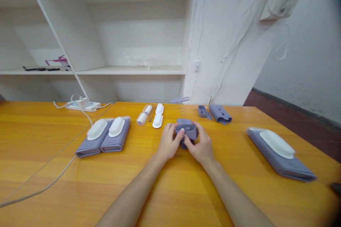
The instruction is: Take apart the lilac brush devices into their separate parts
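Near the middle of the table, my left hand (168, 142) and my right hand (201, 146) grip a grey-purple plastic part (190, 132) between them. It looks like a small hollow housing, its open side partly facing me. Both thumbs press on its near side, and the fingers curl round its ends. More grey-purple plastic shows behind and below it, partly hidden by my hands. Beyond my left hand lie a white double-lobed piece (158, 116) and a clear case with white cylinders (144, 115). A small grey-purple cup (202, 111) and a larger grey-purple shell (220, 114) lie beyond my right hand.
Two grey-purple units with white oval tops (114, 138) sit at the left, near a power strip (84, 104) and a cable (53, 182). Another such unit (279, 152) lies at the right. White shelves (130, 70) stand behind the wooden table (170, 198).
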